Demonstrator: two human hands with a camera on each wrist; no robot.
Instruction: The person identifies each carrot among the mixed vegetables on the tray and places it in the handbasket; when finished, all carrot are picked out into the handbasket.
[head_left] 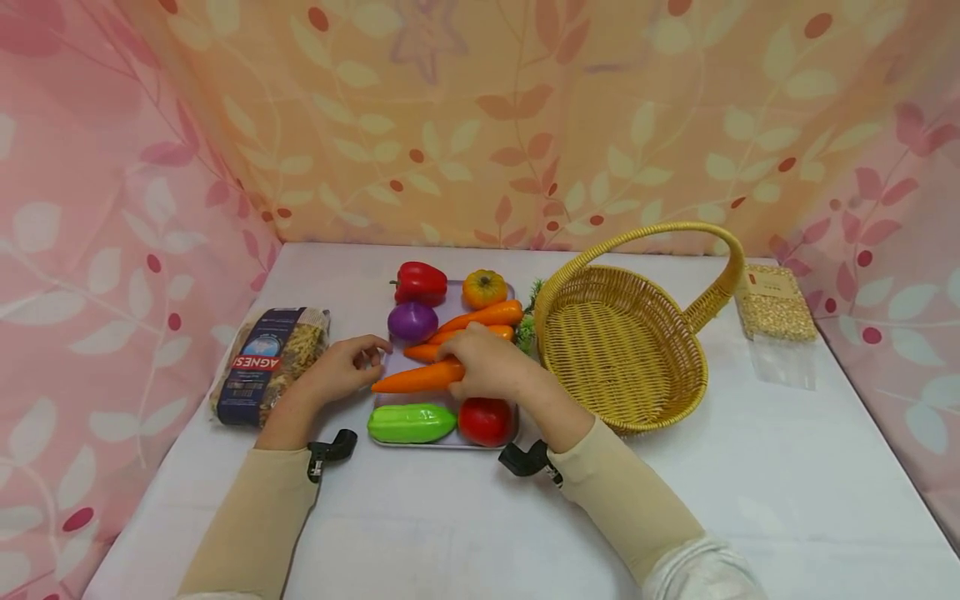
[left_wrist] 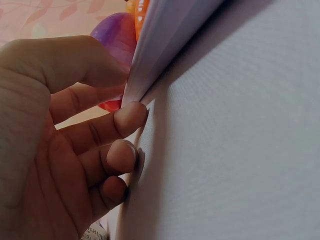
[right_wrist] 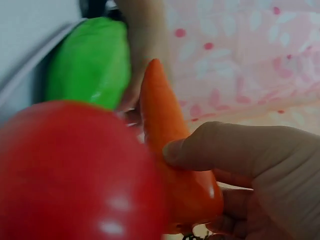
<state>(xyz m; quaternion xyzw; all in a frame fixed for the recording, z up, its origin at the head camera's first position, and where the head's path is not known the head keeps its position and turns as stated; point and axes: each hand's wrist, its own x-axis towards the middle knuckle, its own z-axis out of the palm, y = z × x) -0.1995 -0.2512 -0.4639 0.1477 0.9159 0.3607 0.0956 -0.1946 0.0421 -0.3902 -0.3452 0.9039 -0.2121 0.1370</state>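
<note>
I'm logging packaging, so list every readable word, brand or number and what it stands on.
"AGNESI": red band on the navy-labelled bag.
Other print there: too small to read.
Label on the grain bag: too small.
Printed scrap, left wrist view: too blurred.

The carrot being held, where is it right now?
In the head view, the held carrot is in the right hand, over the tray left of the basket, between the other carrots and the green vegetable.
</note>
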